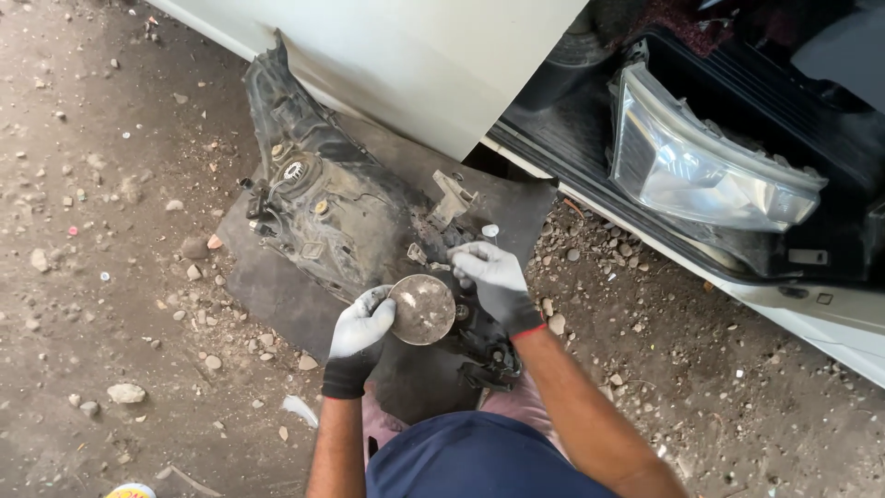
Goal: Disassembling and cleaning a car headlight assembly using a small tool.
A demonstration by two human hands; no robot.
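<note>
Left hand: the left hand (361, 325), in a grey-and-black work glove, has its fingers closed on the left edge of the round dusty cap (422, 309) and holds it.
Right hand: the right hand (493, 277), gloved alike with a red cuff line, rests on the housing just right of the cap; its fingers are curled, and whether they pinch anything cannot be told from this angle.
Cap position: held over the lower rear end of the headlamp housing (341, 217), between the two hands, its flat face turned up toward the camera.
Housing: black, dirty, lying rear side up on a dark rubber mat (277, 286), its long axis running from upper left to lower right. A round socket with a pale insert shows near its upper end.
Mat: spread flat on the gravel ground (101, 277), one edge reaching under the white vehicle panel (415, 55).
Second lamp: a clear-lens headlamp (705, 161) rests in the vehicle's open dark sill area, well apart from both hands.
</note>
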